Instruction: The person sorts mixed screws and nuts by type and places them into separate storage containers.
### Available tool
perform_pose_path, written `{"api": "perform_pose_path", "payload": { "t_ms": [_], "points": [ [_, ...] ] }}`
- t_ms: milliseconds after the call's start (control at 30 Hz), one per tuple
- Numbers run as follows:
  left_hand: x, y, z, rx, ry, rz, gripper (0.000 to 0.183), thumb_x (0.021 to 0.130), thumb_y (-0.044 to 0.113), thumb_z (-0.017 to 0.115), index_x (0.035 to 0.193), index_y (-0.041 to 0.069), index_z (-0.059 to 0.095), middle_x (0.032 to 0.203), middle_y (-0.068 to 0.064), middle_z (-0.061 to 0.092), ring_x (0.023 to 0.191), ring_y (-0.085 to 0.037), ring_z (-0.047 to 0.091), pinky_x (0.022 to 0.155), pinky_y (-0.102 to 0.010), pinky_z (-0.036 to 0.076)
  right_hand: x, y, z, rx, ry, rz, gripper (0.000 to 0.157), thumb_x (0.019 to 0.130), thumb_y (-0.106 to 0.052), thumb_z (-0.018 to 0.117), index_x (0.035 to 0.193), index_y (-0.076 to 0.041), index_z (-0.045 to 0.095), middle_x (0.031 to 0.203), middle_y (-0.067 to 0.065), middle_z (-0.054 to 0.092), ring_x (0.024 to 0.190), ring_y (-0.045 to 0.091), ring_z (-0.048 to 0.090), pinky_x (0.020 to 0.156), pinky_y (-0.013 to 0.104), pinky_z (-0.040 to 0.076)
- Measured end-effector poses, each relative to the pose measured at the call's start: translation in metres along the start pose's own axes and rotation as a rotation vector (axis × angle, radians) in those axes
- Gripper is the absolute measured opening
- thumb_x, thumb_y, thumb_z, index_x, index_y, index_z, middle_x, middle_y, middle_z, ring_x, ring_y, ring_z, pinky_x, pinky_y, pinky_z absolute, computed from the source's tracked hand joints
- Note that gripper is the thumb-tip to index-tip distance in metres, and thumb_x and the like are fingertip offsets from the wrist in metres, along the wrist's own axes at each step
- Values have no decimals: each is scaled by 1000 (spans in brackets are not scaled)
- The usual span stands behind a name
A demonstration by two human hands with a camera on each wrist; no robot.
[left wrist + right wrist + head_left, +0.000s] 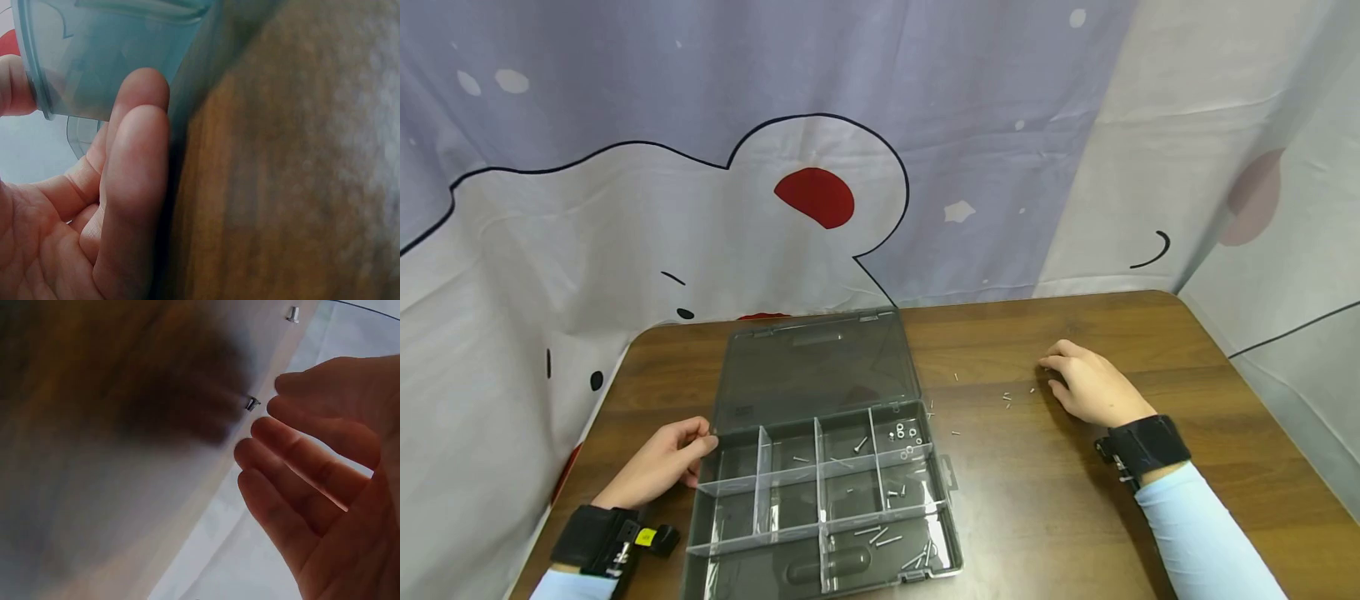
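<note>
A grey see-through compartment box (786,536) lies on the table with its lid (816,367) folded back flat. My left hand (658,467) holds the box's left side; in the left wrist view the thumb is at its edge and the fingers (134,156) lie along the wall. Over the table to the right, my right hand (1093,387) has loosely bent fingers with nothing between them. Close to its fingertips lies a small metal screw (252,403), and a second small screw (292,314) is farther off.
Several loose small screws (1007,396) lie between the box and my right hand. Inside the box are longer screws (889,541) in the front right compartment and small nuts (900,431) at the back right. A printed curtain (970,150) hangs behind the wooden table (1030,508).
</note>
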State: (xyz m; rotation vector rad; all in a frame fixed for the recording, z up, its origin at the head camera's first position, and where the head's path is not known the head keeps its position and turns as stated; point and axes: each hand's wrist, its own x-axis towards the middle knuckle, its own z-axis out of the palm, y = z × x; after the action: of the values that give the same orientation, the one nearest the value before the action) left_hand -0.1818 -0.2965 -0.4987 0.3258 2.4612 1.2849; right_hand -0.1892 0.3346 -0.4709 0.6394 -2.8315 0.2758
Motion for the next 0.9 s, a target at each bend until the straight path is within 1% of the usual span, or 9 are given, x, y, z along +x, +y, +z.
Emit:
{"api": "perform_pose_path", "payload": {
  "t_ms": [100,167,300,367,500,667,767,900],
  "points": [
    [0,0,0,-2,5,-3,25,107,24,56,96,3,47,70,-4,47,59,-14,55,58,-32,58,0,-1,1,-14,-43,16,26,85,1,75,111,6,74,103,13,65,93,33,71,82,48,59],
    [0,0,-1,-2,5,-8,25,107,24,57,97,3,48,71,-4,47,59,-14,55,58,-32,58,1,-2,2,-26,-49,18,23,84,2,76,107,5,76,100,12,65,91,33,71,81,48,59],
    [0,1,-1,-6,6,-23,25,107,24,57,97,3,48,70,-4,47,59,-15,55,58,-33,58,3,-4,2,-56,-27,16,17,80,6,75,96,1,78,94,11,67,86,33,72,76,48,60],
    [0,2,0,-9,6,-28,25,107,24,57,97,3,48,70,-4,47,58,-14,55,58,-33,58,3,-6,2,-65,-14,22,17,78,9,74,91,-1,77,91,11,67,82,33,72,73,49,59],
    [0,2,0,-13,3,-26,25,107,24,57,97,3,48,71,-4,46,59,-14,54,58,-33,58,1,-9,1,-59,-5,56,17,76,11,73,83,-4,75,82,8,66,75,33,71,66,49,59],
    [0,3,0,-20,2,-21,25,107,24,57,97,3,47,71,-4,45,59,-14,54,58,-33,58,-1,-12,-1,-46,-10,110,20,75,12,73,73,-7,69,75,5,63,69,31,68,61,48,56],
    [0,3,0,-23,-2,-19,26,107,25,56,96,4,46,72,-4,45,59,-15,54,58,-33,58,0,-13,-1,-35,-16,143,23,75,12,71,69,-9,65,73,4,62,66,27,65,58,46,53],
    [-1,2,0,-9,-2,-16,27,108,26,56,95,4,45,73,-3,45,59,-15,55,58,-33,58,0,-15,-1,-28,-24,179,30,72,13,66,64,-13,55,69,1,52,62,21,52,55,38,43]
  ]
}}
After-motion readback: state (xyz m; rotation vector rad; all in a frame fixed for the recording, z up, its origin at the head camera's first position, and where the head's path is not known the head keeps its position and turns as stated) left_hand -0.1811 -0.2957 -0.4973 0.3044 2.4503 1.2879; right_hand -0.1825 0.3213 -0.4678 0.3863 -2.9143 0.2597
